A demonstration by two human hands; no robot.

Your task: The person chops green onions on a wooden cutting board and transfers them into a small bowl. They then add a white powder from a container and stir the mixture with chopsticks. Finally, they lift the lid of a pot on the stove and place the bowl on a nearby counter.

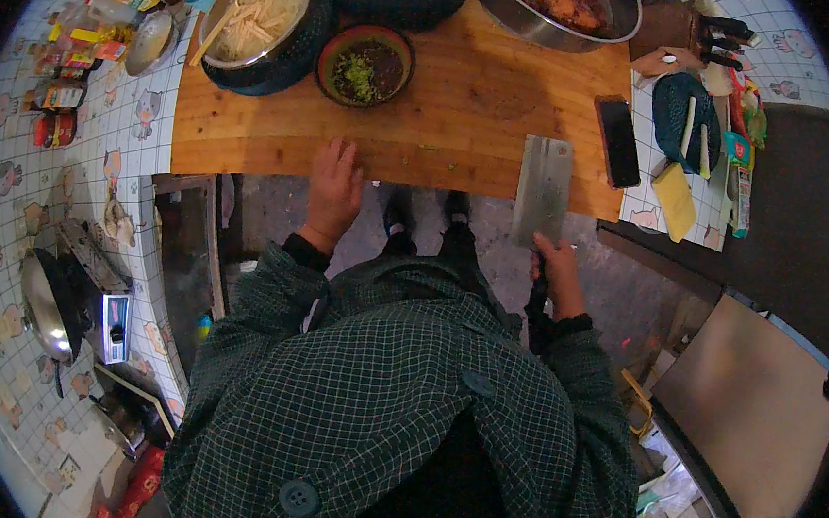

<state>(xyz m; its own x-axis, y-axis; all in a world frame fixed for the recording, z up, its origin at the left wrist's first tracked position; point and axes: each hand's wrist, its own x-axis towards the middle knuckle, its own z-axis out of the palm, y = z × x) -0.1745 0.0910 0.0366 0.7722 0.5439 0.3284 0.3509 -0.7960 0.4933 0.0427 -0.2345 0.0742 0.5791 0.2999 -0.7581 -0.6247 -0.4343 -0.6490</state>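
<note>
My right hand (pixel 559 274) grips the handle of a steel cleaver (pixel 543 185). Its broad blade points away from me, over the front edge of a wooden cutting board (pixel 486 96). At the board's front edge rests my left hand (pixel 336 191), fingertips on the wood and nothing visible in it. Beyond that hand sits a bowl (pixel 366 65) of dark sauce with chopped greens on one side. A few tiny green scraps (pixel 451 166) lie on the board between my hands.
At the back left, a metal bowl (pixel 296 19) holds noodles and pale strips, chopsticks across it. A steel pan (pixel 541 35) contains browned food. Right: a smartphone (pixel 617 143), a knife block (pixel 662 30), a yellow sponge (pixel 674 203). Left: several seasoning bottles (pixel 58 96), a wok (pixel 52 311).
</note>
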